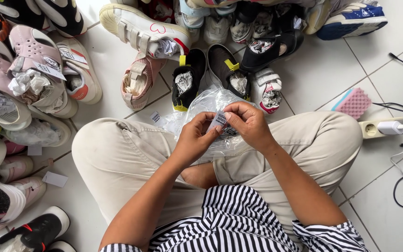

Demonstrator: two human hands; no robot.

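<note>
I sit cross-legged on a white tiled floor. My left hand [196, 137] and my right hand [248, 123] meet over my lap, and together they pinch a small printed paper tag [219, 120]. Under both hands lies a crumpled clear plastic bag [206, 102] that spreads from my knees toward the shoes. Just beyond the bag stands a pair of small black shoes [188, 78] with yellow tabs, stuffed with paper.
Several children's shoes ring me: pink and white ones [33, 70] at the left, a white strapped sneaker [141, 28] ahead, a blue one [353, 21] at the far right. A pink sponge [353, 102], a power strip [381, 128] and cables lie at my right. Loose tags [54, 179] dot the floor.
</note>
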